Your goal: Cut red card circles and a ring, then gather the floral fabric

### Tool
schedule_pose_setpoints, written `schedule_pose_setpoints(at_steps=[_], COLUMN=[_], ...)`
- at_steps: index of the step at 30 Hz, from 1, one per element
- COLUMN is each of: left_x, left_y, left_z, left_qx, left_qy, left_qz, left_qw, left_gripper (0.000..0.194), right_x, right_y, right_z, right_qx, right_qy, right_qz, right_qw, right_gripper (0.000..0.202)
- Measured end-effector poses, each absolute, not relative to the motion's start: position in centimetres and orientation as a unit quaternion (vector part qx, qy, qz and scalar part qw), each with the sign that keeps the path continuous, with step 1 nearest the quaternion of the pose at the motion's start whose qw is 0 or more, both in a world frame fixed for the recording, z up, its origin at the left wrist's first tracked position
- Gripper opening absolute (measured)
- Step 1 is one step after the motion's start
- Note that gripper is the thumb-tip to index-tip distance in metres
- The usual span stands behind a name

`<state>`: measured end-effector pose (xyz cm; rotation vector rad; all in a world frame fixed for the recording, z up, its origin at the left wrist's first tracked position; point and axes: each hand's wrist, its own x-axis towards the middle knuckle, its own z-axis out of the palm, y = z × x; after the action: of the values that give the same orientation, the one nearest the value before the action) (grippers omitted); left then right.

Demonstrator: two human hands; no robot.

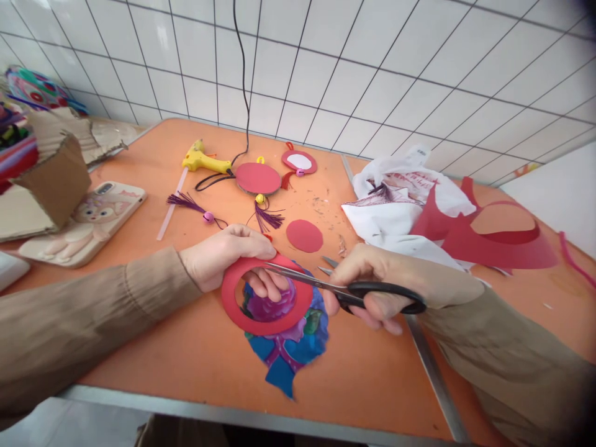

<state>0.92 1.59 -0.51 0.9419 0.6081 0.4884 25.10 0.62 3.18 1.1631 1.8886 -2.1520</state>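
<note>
"So, grasping what with the left grip [239,251]?"
"Pinching a red ring [267,327] by its upper edge at mid-frame, over a blue-and-purple floral piece [310,347], above the orange table [186,354]."
"And with the right grip [363,270]?"
"Clasping black-handled scissors [335,287], with the blades [298,274] across the ring's upper right side."
"And nearby?"
"See a red disc [304,236] near the frame's centre, and a yellow glue gun [207,162] toward the upper left."

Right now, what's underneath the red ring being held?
Below the red ring, a blue and purple flowery piece shows through the hole and past the lower edge. Left fingers show in the hole too. Whatever the band and fingers cover, I can't see.
</note>
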Motion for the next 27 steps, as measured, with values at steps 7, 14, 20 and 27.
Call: schedule_pose_setpoints(at_steps=[7,14,20,27], left_x=[0.91,0.97,0.98,0.94], left_y=[1.68,1.6,1.6,1.61], left_z=[-0.61,-0.74,-0.88,-0.91], left_qx=[0.439,0.428,0.429,0.426], left_qy=[0.284,0.286,0.283,0.29], left_qz=[0.226,0.227,0.226,0.224], left_qw=[0.822,0.826,0.827,0.827], left_gripper=[0.024,0.025,0.026,0.026], right_x=[24.86,24.59,24.55,24.73], right_y=[0.49,0.39,0.38,0.55], right_z=[3.48,3.76,3.74,3.61], right_qx=[0.397,0.412,0.415,0.397], right_qy=[0.614,0.606,0.603,0.615], right_qz=[-0.682,-0.679,-0.681,-0.68], right_qw=[0.032,0.038,0.036,0.033], right_gripper=[0.046,0.037,0.035,0.03])
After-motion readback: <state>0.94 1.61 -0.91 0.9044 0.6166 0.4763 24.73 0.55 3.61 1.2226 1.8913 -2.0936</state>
